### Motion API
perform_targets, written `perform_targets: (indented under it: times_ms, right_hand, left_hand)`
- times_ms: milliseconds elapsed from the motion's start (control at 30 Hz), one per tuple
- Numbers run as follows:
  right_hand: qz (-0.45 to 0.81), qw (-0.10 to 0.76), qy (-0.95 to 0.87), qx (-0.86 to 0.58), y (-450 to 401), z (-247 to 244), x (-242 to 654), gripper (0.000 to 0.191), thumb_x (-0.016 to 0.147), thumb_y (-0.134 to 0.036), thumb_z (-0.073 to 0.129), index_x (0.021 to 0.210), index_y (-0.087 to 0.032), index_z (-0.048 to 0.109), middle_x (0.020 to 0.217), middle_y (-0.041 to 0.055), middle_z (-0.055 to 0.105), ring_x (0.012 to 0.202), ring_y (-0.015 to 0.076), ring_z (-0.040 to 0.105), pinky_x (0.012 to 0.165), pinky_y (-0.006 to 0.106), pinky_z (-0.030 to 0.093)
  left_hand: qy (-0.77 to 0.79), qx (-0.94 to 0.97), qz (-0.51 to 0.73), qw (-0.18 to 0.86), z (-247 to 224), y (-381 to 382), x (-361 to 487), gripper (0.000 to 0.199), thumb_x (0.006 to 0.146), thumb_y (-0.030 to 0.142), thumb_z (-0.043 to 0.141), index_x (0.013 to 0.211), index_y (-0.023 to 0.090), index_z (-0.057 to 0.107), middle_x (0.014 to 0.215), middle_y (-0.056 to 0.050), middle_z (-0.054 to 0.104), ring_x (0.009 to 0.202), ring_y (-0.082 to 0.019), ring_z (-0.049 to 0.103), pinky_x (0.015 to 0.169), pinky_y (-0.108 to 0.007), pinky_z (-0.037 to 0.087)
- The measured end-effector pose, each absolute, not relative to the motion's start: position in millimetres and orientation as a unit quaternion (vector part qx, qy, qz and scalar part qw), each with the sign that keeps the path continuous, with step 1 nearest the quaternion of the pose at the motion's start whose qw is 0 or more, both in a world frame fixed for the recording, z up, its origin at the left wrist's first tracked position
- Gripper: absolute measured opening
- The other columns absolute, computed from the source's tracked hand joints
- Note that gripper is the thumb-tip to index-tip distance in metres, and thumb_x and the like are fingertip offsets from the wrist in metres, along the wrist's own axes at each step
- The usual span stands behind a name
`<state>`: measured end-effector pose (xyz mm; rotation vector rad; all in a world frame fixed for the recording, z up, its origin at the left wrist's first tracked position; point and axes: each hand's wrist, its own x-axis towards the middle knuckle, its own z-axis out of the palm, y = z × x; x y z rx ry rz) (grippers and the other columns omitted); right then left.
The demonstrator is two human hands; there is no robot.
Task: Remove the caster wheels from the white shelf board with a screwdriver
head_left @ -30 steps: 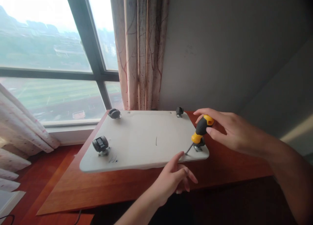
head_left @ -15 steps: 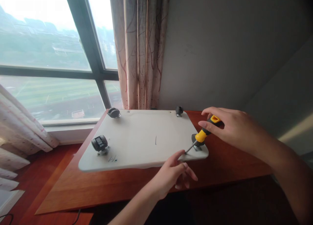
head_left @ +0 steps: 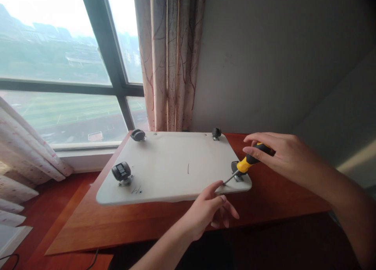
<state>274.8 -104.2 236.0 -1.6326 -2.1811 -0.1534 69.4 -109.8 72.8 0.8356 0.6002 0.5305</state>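
Observation:
My right hand point(head_left: 273, 150) grips the handle of a yellow and black screwdriver point(head_left: 242, 165). The screwdriver slants down to the left, its tip at the near right edge of a white board point(head_left: 170, 164). My left hand point(head_left: 213, 207) has its index fingertip on the board beside the tip, with the other fingers spread below the edge. Whatever lies under the tip is too small to make out. Black caster wheels stand near the board's corners: a near left caster point(head_left: 121, 171), a far left caster point(head_left: 138, 135), a far right caster point(head_left: 216, 133) and a near right caster point(head_left: 235, 167), partly behind the screwdriver.
The board lies on a reddish-brown wooden table point(head_left: 117, 227). Behind it hang a patterned curtain point(head_left: 173, 58) and a grey wall point(head_left: 264, 58). A window point(head_left: 55, 51) is at the left, with another curtain point(head_left: 26, 144) below it. A cable point(head_left: 95, 258) hangs near the front edge.
The screwdriver's handle has turned in my right hand, and the hand's grip has shifted slightly. My left hand stays at the tip. The whole view has shifted a little.

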Motion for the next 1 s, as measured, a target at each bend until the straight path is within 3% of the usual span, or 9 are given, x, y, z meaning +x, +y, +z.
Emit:
perform_targets:
  times_ms: [67,200,300,467,567,733,900,1000]
  right_hand:
    - [-0.058,0.207,-0.788,-0.577,-104.9,236.2,274.5,0.026,0.096,-0.042,0.052,0.103,-0.026,0.071,0.106,0.0044,0.075,0.091,0.0240,0.071,0.080,0.036,0.053]
    - [-0.029,0.195,-0.824,-0.531,-112.2,240.5,273.7,0.030,0.092,-0.029,0.052,0.119,-0.026,0.065,0.119,0.0056,0.071,0.101,0.0235,0.069,0.084,0.035,0.054]
    - [-0.014,0.184,-0.832,-0.524,-115.1,241.3,273.9,0.037,0.089,-0.028,0.055,0.125,-0.027,0.061,0.124,0.0061,0.069,0.104,0.0245,0.067,0.081,0.035,0.055]
    - [-0.046,0.196,-0.796,-0.572,-108.4,237.3,273.9,0.024,0.094,-0.043,0.056,0.106,-0.027,0.069,0.107,0.0041,0.074,0.085,0.0226,0.070,0.069,0.032,0.053]
    - [-0.032,0.194,-0.812,-0.549,-108.4,238.2,274.6,0.022,0.094,-0.036,0.054,0.108,-0.027,0.068,0.111,0.0034,0.073,0.089,0.0213,0.070,0.072,0.032,0.053]
    - [-0.024,0.173,-0.838,-0.518,-114.8,242.2,275.6,0.037,0.087,-0.029,0.058,0.124,-0.028,0.062,0.124,0.0046,0.069,0.107,0.0253,0.067,0.087,0.036,0.053]
    - [-0.036,0.196,-0.799,-0.568,-109.7,239.8,273.9,0.023,0.092,-0.042,0.058,0.106,-0.028,0.070,0.107,0.0030,0.075,0.089,0.0238,0.071,0.070,0.032,0.054]
    - [-0.033,0.219,-0.794,-0.566,-108.6,239.5,274.9,0.021,0.093,-0.036,0.055,0.105,-0.028,0.070,0.107,0.0026,0.075,0.091,0.0230,0.071,0.072,0.031,0.054]
  left_hand:
    - [0.287,0.401,0.248,0.834,74.1,-110.4,70.2,0.079,0.088,0.034,0.058,0.155,0.013,0.021,0.082,-0.011,0.076,0.051,-0.012,0.061,0.040,-0.017,0.025]
    - [0.295,0.423,0.238,0.823,76.5,-111.3,70.8,0.081,0.089,0.038,0.058,0.156,0.014,0.020,0.082,-0.011,0.076,0.050,-0.012,0.062,0.041,-0.017,0.026]
    - [0.293,0.432,0.233,0.820,77.3,-111.0,70.0,0.080,0.090,0.038,0.057,0.157,0.014,0.020,0.083,-0.011,0.076,0.051,-0.012,0.062,0.042,-0.018,0.026]
    - [0.296,0.446,0.229,0.813,78.0,-108.2,68.1,0.078,0.090,0.036,0.055,0.156,0.011,0.022,0.085,-0.012,0.076,0.053,-0.012,0.063,0.043,-0.019,0.028]
    - [0.297,0.455,0.223,0.809,79.2,-106.9,67.0,0.078,0.090,0.037,0.055,0.156,0.011,0.022,0.086,-0.013,0.076,0.053,-0.012,0.063,0.044,-0.019,0.028]
    - [0.296,0.463,0.215,0.807,81.1,-105.8,65.8,0.076,0.089,0.038,0.057,0.154,0.012,0.028,0.084,-0.012,0.076,0.053,-0.013,0.063,0.045,-0.020,0.028]
    - [0.303,0.448,0.213,0.813,81.3,-104.0,66.1,0.069,0.089,0.031,0.053,0.151,0.012,0.029,0.081,-0.011,0.076,0.053,-0.012,0.063,0.044,-0.019,0.027]
    - [0.302,0.416,0.220,0.829,81.8,-101.9,65.6,0.072,0.085,0.033,0.057,0.149,0.012,0.031,0.078,-0.010,0.075,0.051,-0.013,0.062,0.043,-0.019,0.025]
